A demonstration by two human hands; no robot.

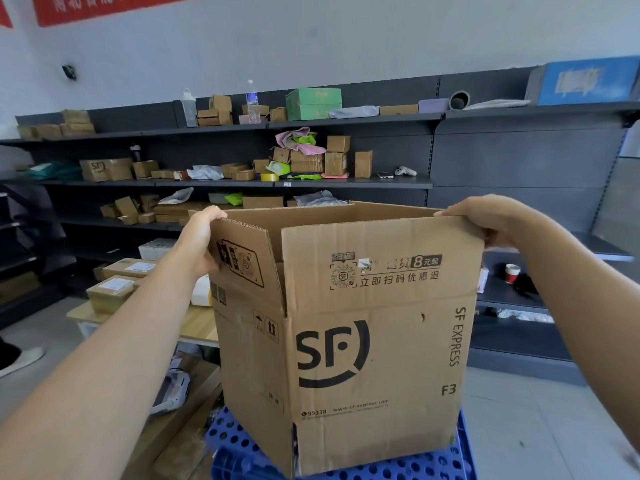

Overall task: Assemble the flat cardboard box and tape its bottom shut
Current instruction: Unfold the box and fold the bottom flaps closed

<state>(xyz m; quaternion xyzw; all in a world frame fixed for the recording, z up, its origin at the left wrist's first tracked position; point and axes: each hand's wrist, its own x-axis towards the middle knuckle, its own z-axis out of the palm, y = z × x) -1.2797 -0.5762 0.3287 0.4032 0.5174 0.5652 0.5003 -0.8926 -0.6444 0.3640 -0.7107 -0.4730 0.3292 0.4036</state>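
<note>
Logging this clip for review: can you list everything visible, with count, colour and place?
cardboard box: one, brown with black SF print, opened into shape, upright on the crate, top flaps up.
plastic crate: one, blue, perforated, under the box.
shelving: dark grey, along the back wall.
small cartons: many, brown, scattered on the shelves.
green box: one, top shelf.
blue box: one, top shelf, far right.
water bottle: one, clear, top shelf.
tape roll: one, yellow, middle shelf.
paper cup: one, red and white, lower shelf at right.
table: one, light wood, left, carrying parcels.
left hand: gripping the box's left top flap.
right hand: gripping the top right corner.
</note>
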